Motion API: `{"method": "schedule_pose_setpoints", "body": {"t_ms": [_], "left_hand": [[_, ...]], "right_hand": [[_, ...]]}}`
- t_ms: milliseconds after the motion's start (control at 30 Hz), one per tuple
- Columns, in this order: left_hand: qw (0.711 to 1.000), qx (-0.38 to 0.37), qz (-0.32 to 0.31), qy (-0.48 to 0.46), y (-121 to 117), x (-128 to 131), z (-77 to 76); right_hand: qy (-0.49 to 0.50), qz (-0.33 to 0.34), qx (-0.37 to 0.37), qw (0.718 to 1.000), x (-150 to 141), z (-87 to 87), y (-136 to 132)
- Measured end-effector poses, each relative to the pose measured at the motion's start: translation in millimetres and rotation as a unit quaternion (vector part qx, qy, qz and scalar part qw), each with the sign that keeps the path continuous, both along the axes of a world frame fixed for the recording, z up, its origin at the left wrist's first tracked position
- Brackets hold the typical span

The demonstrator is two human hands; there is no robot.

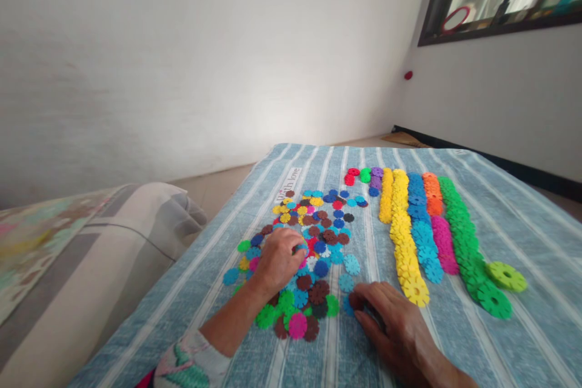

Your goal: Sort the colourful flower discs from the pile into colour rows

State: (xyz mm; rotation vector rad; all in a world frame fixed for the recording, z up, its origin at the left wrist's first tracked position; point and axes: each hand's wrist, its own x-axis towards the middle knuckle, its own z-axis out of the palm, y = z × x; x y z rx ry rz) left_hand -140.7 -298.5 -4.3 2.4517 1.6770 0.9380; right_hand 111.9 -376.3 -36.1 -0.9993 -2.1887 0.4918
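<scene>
Loose plastic snowflake discs [319, 292] in many colours lie in a spread-out heap on a striped blue cloth. Over the heap's middle, my left hand [277, 257] is closed in a pinch, with the edge of a blue disc [301, 248] showing at its fingertips. My right hand [398, 324] rests low at the heap's right side, fingers curled toward the thumb. Whatever it grips is hidden by the fingers, and a blue disc [348, 305] shows right beside its fingertips.
Overlapping rows of sorted discs run along the right, among them a yellow row [404, 236], a blue row [417, 194], a pink row [444, 245] and a green row [464, 236]. Short red, green and purple groups [376, 179] lie farther back. A grey-and-white padded seat [122, 236] stands left.
</scene>
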Motion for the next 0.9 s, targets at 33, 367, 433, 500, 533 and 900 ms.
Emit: {"method": "schedule_pose_setpoints", "body": {"t_ms": [33, 367, 433, 500, 533, 900], "left_hand": [[1.000, -0.001, 0.001, 0.000, -0.3, 0.2, 0.3], [0.998, -0.005, 0.051, 0.047, -5.1, 3.9, 7.7], [0.995, -0.012, 0.068, 0.067, -7.8, 5.9, 11.0], [0.994, -0.026, 0.078, 0.078, -9.5, 7.2, 12.6], [0.993, -0.035, 0.079, 0.078, -9.8, 7.5, 12.7], [0.996, -0.054, 0.073, 0.004, -5.8, 4.6, 10.6]], "right_hand": [[-0.003, 0.004, -0.001, 1.000, 0.8, 0.2, 0.3], [0.002, 0.007, -0.004, 1.000, 3.1, 1.1, -0.4], [0.000, 0.009, -0.003, 1.000, 3.6, 0.0, -0.5], [-0.001, 0.010, -0.002, 1.000, 4.1, -1.1, -0.4], [0.000, 0.009, -0.002, 1.000, 4.3, -1.6, -0.3], [0.008, -0.010, -0.011, 1.000, 0.5, 4.3, -1.4]]}}
